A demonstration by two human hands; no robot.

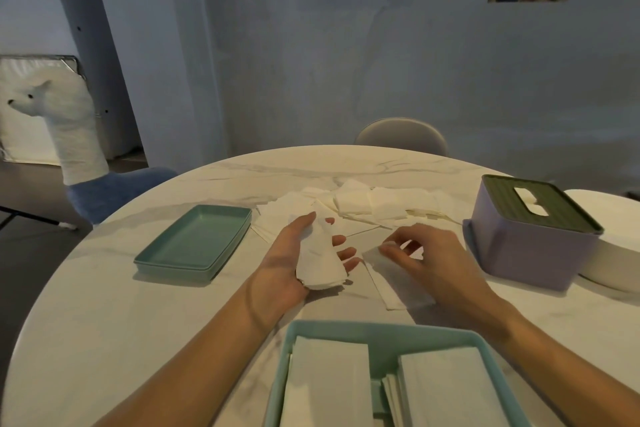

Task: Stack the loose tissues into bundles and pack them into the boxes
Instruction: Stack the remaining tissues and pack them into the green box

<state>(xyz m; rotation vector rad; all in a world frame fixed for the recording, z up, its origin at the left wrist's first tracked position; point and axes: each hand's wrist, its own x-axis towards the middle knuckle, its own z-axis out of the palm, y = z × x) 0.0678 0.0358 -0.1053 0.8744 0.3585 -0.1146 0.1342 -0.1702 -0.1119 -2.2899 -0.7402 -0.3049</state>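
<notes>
My left hand [287, 260] lies palm up over the table and holds a small stack of white tissues [320, 262], fingers curled round its far side. To its right, my right hand [429, 260] pinches the edge of a loose tissue [394, 288] lying on the marble. A spread of loose tissues [363, 206] covers the middle of the table behind both hands. At the near edge, a teal open box [381, 333] contains two tissue bundles side by side. A lilac box with a green slotted lid [533, 236] stands at the right.
A teal lid or shallow tray [197, 241] lies at the left of the round marble table [121, 305]. A white object [616, 253] sits behind the lilac box. A chair back [401, 135] stands at the far side, and a llama-shaped stool [69, 149] stands off to the left.
</notes>
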